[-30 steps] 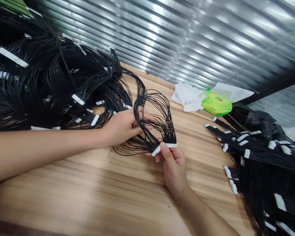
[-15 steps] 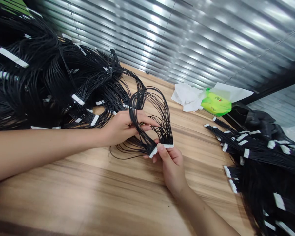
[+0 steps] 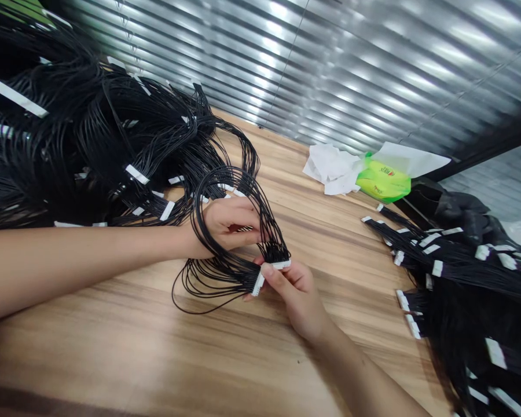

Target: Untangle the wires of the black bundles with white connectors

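A looped black wire harness (image 3: 226,255) with two white connectors (image 3: 269,272) is held above the wooden table (image 3: 156,347). My right hand (image 3: 299,295) pinches both connectors together at their ends. My left hand (image 3: 230,223) sits inside the loop, its fingers closed around some of the black wires. The loop wraps round my left hand and hangs down to the left of the connectors.
A large tangled pile of black harnesses (image 3: 69,127) fills the table's left and back. Another pile of harnesses (image 3: 460,278) lies at the right edge. A green packet (image 3: 382,182) and white tissue (image 3: 330,168) lie at the back, below a ribbed metal shutter (image 3: 330,69).
The wire loop has swung down and to the left and now encircles my left hand. Both hands have moved slightly left and down, with the connectors still pinched.
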The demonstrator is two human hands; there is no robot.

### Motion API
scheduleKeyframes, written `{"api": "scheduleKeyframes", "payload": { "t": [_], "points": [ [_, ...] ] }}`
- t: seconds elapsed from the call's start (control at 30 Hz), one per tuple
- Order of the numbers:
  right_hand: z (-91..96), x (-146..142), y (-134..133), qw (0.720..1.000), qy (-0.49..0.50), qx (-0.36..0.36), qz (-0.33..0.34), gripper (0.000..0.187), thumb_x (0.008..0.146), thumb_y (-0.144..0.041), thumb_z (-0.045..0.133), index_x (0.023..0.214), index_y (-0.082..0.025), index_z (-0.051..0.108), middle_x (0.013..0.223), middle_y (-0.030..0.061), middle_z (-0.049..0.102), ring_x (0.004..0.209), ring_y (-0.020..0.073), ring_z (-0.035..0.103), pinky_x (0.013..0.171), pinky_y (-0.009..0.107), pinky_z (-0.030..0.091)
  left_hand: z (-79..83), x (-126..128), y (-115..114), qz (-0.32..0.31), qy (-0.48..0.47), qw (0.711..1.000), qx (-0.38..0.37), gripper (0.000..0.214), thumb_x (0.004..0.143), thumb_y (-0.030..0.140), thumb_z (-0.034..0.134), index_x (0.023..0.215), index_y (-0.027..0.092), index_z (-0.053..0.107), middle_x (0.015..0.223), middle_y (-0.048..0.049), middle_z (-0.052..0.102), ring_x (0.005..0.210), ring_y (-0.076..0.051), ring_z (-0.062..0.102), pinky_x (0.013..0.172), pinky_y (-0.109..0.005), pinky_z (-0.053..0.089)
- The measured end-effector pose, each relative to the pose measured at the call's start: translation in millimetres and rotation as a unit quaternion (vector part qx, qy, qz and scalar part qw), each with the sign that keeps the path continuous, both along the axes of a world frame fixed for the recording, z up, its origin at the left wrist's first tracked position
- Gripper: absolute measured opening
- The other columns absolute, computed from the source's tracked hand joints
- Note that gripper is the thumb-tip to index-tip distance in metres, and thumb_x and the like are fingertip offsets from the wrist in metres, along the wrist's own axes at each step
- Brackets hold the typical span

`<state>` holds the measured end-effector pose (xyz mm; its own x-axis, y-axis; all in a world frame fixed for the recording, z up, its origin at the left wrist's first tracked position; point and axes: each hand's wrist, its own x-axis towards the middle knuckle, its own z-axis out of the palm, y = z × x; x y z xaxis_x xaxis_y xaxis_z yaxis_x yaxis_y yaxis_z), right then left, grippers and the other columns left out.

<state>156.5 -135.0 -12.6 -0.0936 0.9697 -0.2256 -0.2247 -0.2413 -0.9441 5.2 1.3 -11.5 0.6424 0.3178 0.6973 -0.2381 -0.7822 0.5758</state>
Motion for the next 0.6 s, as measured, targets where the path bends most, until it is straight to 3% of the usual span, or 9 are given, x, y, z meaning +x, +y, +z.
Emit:
{"api": "scheduleKeyframes", "payload": {
  "t": [0.43, 0.6],
  "points": [
    [-1.7, -1.8, 0.0, 0.998, -0.022, 0.018, -0.048, 0.023, 0.079, -0.043, 0.069, 0.084, -0.021, 0.071, 0.060, -0.0029, 0.063, 0.055, 0.0108, 0.055, 0.056, 0.024, 0.043, -0.4, 0.3, -1.3, 0.028, 0.014, 0.999, -0.008, 0.012, 0.089, 0.020, 0.059, 0.090, 0.016, 0.071, 0.084, -0.0058, 0.067, 0.076, -0.011, 0.062, 0.069, -0.021, 0.051],
    [-4.3, -2.3, 0.6, 0.990, -0.005, 0.049, -0.135, 0.025, 0.079, -0.044, 0.068, 0.085, -0.020, 0.071, 0.057, -0.0030, 0.061, 0.050, 0.0111, 0.055, 0.050, 0.024, 0.044, 4.2, -1.1, -1.9, 0.077, 0.045, 0.996, 0.002, 0.016, 0.088, 0.019, 0.060, 0.101, 0.019, 0.070, 0.102, -0.0059, 0.067, 0.098, -0.012, 0.063, 0.089, -0.022, 0.051]
  ]
}}
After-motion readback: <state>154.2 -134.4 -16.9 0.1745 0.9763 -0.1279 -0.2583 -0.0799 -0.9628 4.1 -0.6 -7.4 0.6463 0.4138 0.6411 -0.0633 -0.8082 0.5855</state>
